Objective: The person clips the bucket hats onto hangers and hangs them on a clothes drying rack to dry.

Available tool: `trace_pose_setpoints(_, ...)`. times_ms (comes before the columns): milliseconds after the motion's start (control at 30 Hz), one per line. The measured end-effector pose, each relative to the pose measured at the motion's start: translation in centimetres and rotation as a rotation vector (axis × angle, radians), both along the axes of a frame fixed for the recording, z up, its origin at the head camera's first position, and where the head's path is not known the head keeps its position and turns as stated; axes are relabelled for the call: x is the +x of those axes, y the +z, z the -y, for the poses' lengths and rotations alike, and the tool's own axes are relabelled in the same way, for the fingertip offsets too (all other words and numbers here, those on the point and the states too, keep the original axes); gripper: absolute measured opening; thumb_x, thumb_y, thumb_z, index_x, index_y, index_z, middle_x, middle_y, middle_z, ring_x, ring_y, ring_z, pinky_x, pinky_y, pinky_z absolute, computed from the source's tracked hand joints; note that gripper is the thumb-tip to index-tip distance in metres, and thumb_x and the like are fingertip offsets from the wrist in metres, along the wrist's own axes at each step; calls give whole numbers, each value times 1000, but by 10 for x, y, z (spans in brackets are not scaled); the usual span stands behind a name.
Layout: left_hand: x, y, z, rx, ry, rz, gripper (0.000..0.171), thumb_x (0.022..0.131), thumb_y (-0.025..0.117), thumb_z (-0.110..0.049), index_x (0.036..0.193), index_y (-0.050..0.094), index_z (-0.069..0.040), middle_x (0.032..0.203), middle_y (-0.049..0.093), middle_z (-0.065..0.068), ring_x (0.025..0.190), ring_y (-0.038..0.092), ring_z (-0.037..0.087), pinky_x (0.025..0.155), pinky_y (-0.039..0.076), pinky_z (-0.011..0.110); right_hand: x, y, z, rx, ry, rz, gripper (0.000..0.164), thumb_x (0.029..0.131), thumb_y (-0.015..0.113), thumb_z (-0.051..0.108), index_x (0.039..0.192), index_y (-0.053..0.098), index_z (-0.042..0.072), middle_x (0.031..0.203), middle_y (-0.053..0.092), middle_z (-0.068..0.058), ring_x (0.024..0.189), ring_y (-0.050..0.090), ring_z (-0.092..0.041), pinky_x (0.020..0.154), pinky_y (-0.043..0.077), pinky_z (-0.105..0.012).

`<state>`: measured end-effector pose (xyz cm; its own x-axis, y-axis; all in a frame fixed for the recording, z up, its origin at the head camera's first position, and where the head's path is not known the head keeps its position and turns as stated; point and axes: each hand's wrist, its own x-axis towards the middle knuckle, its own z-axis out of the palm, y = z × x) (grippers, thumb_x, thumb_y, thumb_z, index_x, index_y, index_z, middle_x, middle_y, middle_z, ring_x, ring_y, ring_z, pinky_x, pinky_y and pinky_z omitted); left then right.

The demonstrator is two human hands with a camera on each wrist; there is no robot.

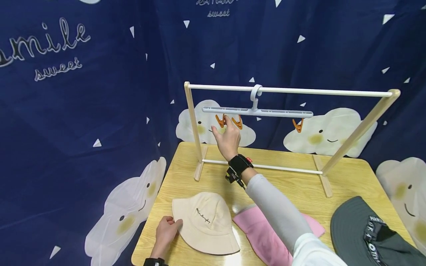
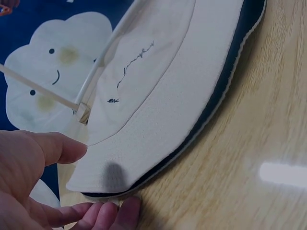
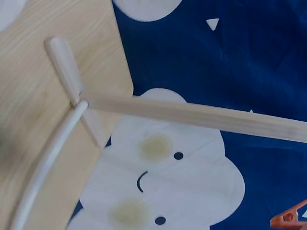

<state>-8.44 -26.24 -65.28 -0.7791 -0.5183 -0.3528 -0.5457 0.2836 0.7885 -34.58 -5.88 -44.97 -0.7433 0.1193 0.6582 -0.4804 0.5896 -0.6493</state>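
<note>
A cream bucket hat [image 1: 208, 221] with dark script on its crown lies on the table. My left hand [image 1: 166, 231] holds the left edge of its brim; in the left wrist view the thumb [image 2: 69, 149] is on the upper side and the fingers [image 2: 103, 215] are beneath. My right hand [image 1: 229, 138] reaches up to an orange clip [image 1: 220, 120] under a pale hanger [image 1: 233, 110]. The index fingertip is right at this clip, while the thumb stands apart to its left. A second orange clip [image 1: 237, 122] hangs close to the right of that hand.
The hanger hooks onto the top rod [image 1: 299, 91] of a wooden rack. Another orange clip [image 1: 297, 125] hangs toward its right end. A pink hat [image 1: 256, 229], partly covered by the right arm, and a dark grey bucket hat [image 1: 352, 221] lie on the wooden table [image 1: 279, 192].
</note>
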Motion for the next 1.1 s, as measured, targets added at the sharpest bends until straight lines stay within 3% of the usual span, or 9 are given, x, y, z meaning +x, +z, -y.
trace_pose_setpoints(100, 0, 0, 1, -2, 11, 8, 51, 87, 74, -21, 123, 55, 10, 102, 62, 21, 75, 63, 22, 60, 50, 29, -4, 2, 5, -81, 80, 85, 76, 87, 85, 25, 148, 51, -7, 131, 67, -28, 110, 68, -45, 94, 53, -53)
trace_pose_setpoints(200, 1, 2, 0, -4, 4, -5, 52, 87, 75, -22, 123, 56, 10, 103, 63, 21, 79, 63, 23, 61, 50, 29, -13, 4, 9, -174, 170, 189, 90, 91, 82, 26, 159, 33, -6, 155, 49, -27, 138, 54, -40, 112, 45, -48)
trace_pose_setpoints(333, 4, 2, -2, -4, -14, -30, 52, 86, 76, -23, 121, 58, 11, 102, 65, 20, 83, 64, 24, 61, 51, 30, -25, 4, 10, -248, 210, 243, 88, 94, 79, 22, 162, 27, 0, 161, 42, -21, 149, 42, -32, 120, 36, -42)
trace_pose_setpoints(600, 2, 1, 2, 26, 16, -24, 50, 87, 75, -20, 123, 57, 10, 101, 63, 17, 68, 63, 18, 57, 53, 30, -31, 12, 18, -265, 191, 228, 70, 96, 77, 21, 151, 43, -2, 137, 57, -22, 127, 57, -35, 109, 43, -44)
trace_pose_setpoints(867, 1, 3, 2, 4, 15, -34, 49, 87, 76, -21, 121, 59, 8, 103, 65, 17, 74, 63, 20, 59, 52, 28, -30, 24, 25, -366, 115, 185, 58, 91, 81, 21, 138, 58, -2, 119, 73, -21, 98, 76, -33, 93, 55, -44)
trace_pose_setpoints(1100, 4, 1, 3, -12, 9, -44, 49, 87, 76, -21, 121, 59, 9, 101, 64, 18, 75, 63, 20, 59, 51, 29, -24, 29, 31, -333, 54, 208, 49, 89, 84, 28, 125, 67, 1, 100, 78, -16, 89, 75, -30, 90, 52, -44)
